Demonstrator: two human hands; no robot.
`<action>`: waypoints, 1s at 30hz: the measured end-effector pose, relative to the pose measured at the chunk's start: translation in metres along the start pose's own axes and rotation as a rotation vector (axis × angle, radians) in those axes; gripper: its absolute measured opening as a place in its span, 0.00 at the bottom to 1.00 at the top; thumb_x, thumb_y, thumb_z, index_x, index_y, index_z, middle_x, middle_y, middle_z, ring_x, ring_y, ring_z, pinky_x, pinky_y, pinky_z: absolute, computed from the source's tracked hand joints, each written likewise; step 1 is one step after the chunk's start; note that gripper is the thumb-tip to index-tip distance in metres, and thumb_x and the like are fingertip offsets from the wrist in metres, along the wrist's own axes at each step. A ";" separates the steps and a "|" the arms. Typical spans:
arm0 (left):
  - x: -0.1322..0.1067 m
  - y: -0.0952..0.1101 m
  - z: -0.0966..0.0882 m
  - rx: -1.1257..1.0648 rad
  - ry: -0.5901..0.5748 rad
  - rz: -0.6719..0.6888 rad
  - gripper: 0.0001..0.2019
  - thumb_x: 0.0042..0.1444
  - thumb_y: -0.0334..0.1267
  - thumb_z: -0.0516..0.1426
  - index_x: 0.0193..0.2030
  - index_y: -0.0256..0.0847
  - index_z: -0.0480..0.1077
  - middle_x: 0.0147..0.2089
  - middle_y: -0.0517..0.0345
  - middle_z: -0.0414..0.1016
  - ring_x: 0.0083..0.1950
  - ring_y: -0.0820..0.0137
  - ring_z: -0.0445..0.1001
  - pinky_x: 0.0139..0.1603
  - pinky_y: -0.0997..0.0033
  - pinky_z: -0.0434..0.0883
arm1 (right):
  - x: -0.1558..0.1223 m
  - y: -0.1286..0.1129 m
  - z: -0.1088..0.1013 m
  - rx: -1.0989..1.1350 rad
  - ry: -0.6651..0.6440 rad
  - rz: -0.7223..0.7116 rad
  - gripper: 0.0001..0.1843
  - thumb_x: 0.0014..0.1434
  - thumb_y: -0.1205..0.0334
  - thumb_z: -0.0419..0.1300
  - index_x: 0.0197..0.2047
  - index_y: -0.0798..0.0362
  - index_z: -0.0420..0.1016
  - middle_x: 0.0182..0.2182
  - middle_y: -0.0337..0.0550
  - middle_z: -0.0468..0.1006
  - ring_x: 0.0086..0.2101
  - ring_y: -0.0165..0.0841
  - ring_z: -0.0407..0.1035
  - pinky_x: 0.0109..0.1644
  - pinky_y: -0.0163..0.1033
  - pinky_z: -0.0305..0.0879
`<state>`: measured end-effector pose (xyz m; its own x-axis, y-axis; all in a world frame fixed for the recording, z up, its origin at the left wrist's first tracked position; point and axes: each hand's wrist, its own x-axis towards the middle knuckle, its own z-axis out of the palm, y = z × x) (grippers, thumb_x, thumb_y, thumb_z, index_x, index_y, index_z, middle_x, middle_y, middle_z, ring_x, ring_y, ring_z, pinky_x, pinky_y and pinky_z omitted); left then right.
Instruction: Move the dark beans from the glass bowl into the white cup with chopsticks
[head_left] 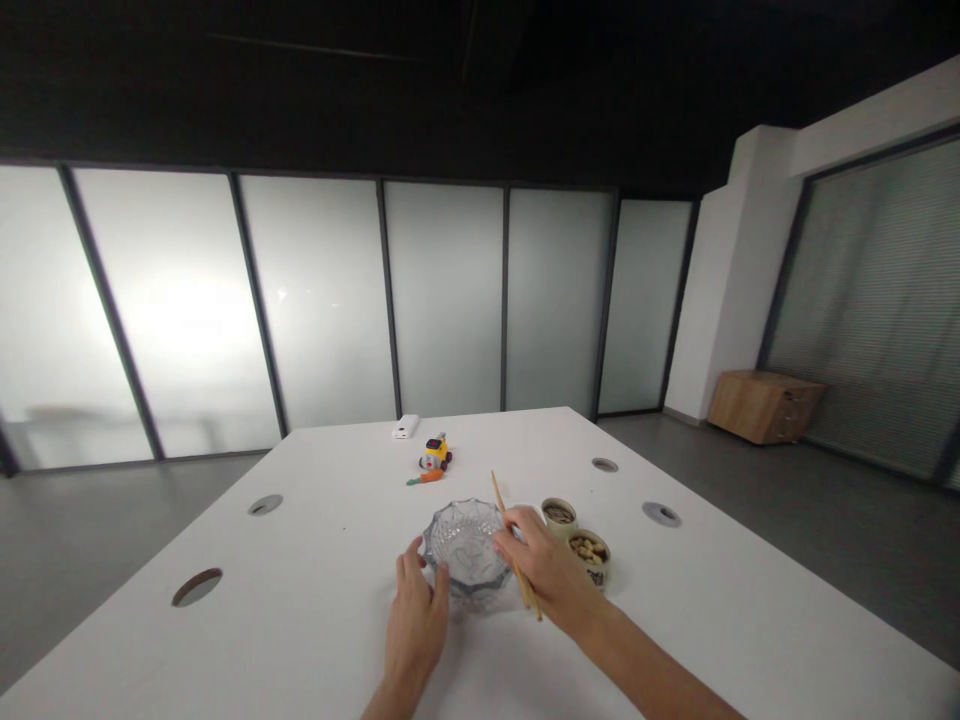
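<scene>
A clear, faceted glass bowl [471, 550] sits before me on the white table. My left hand [418, 605] is at its near left side, with the fingers curved along the outside and the thumb by the near rim. At the right rim, my right hand [544, 565] is closed around a pair of wooden chopsticks [529, 592], which slant across the palm with their ends sticking out above and below. Just beyond that hand stand two small round pots: one of dark striped seeds [559, 513], the other of peanuts [589, 550], partly covered by the hand.
Behind the bowl lie a toy carrot [426, 478], a yellow toy vehicle [436, 453] and a white box-shaped device [406, 427]. The table [300, 580] has several round cable holes, including an open one [197, 587] at left. A wooden cabinet [761, 405] stands on the floor at right.
</scene>
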<state>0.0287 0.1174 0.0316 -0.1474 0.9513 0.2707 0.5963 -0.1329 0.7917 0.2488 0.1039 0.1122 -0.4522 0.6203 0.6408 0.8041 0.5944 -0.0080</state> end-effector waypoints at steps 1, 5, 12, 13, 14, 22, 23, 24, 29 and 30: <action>0.000 -0.001 0.000 0.009 -0.009 0.005 0.22 0.73 0.46 0.48 0.69 0.40 0.59 0.60 0.41 0.73 0.37 0.60 0.83 0.46 0.58 0.79 | 0.006 0.001 0.007 -0.021 -0.046 -0.005 0.09 0.72 0.70 0.59 0.41 0.50 0.79 0.47 0.48 0.79 0.48 0.42 0.77 0.50 0.43 0.79; 0.000 -0.002 0.001 0.029 -0.050 0.017 0.21 0.74 0.44 0.47 0.69 0.41 0.59 0.60 0.43 0.73 0.36 0.62 0.83 0.43 0.62 0.77 | 0.014 0.003 0.030 -0.005 -0.136 -0.036 0.05 0.69 0.66 0.67 0.39 0.51 0.81 0.48 0.49 0.80 0.49 0.44 0.78 0.51 0.44 0.80; 0.002 0.003 -0.002 0.030 -0.075 -0.007 0.21 0.72 0.45 0.47 0.67 0.41 0.60 0.60 0.43 0.72 0.36 0.62 0.82 0.42 0.61 0.75 | 0.013 0.001 0.025 0.027 -0.295 -0.103 0.14 0.68 0.52 0.69 0.48 0.55 0.82 0.52 0.55 0.81 0.54 0.50 0.76 0.57 0.52 0.78; 0.002 0.004 -0.002 0.027 -0.079 -0.011 0.21 0.72 0.45 0.47 0.67 0.41 0.60 0.60 0.42 0.72 0.35 0.62 0.82 0.42 0.60 0.75 | 0.014 0.001 0.023 0.016 -0.319 -0.118 0.18 0.67 0.49 0.70 0.49 0.56 0.82 0.53 0.56 0.81 0.54 0.50 0.76 0.58 0.53 0.78; 0.002 0.005 -0.002 0.025 -0.083 -0.015 0.21 0.71 0.45 0.47 0.66 0.40 0.60 0.61 0.42 0.72 0.35 0.62 0.82 0.43 0.60 0.75 | 0.015 0.001 0.021 0.003 -0.341 -0.132 0.22 0.65 0.47 0.71 0.51 0.57 0.82 0.53 0.57 0.81 0.54 0.51 0.76 0.59 0.54 0.77; 0.000 0.006 -0.004 -0.016 -0.077 0.007 0.22 0.70 0.49 0.46 0.64 0.39 0.62 0.58 0.43 0.73 0.34 0.61 0.81 0.43 0.59 0.75 | 0.004 0.007 0.006 -0.066 -0.430 -0.165 0.32 0.56 0.73 0.73 0.64 0.53 0.76 0.61 0.57 0.79 0.59 0.51 0.76 0.63 0.54 0.76; 0.000 0.005 -0.004 -0.021 -0.079 0.003 0.22 0.70 0.49 0.46 0.63 0.39 0.62 0.57 0.43 0.73 0.35 0.61 0.81 0.43 0.59 0.75 | 0.000 0.008 0.003 -0.064 -0.397 -0.163 0.35 0.56 0.76 0.70 0.66 0.53 0.74 0.63 0.57 0.78 0.60 0.51 0.75 0.63 0.54 0.76; 0.000 0.005 -0.004 -0.025 -0.081 0.001 0.22 0.70 0.49 0.46 0.64 0.39 0.62 0.57 0.44 0.73 0.35 0.61 0.81 0.43 0.60 0.75 | -0.005 0.009 -0.001 -0.056 -0.346 -0.163 0.36 0.56 0.77 0.67 0.67 0.52 0.73 0.64 0.57 0.77 0.60 0.51 0.75 0.62 0.54 0.77; 0.001 -0.001 -0.004 -0.105 -0.039 0.033 0.27 0.67 0.54 0.45 0.63 0.36 0.63 0.53 0.45 0.72 0.32 0.63 0.78 0.42 0.58 0.76 | -0.056 -0.002 -0.008 0.021 0.020 -0.083 0.29 0.65 0.74 0.57 0.67 0.50 0.72 0.58 0.55 0.81 0.55 0.47 0.78 0.59 0.53 0.80; 0.000 -0.003 -0.004 -0.128 -0.025 0.045 0.28 0.66 0.55 0.46 0.62 0.35 0.64 0.52 0.45 0.72 0.31 0.63 0.77 0.41 0.57 0.76 | -0.073 -0.008 -0.006 0.051 0.088 -0.069 0.25 0.68 0.74 0.54 0.65 0.51 0.73 0.55 0.55 0.82 0.53 0.45 0.80 0.56 0.49 0.81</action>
<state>0.0237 0.1170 0.0317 -0.1020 0.9500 0.2950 0.4957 -0.2086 0.8431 0.2775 0.0513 0.0701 -0.4687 0.5312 0.7057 0.7506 0.6607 0.0012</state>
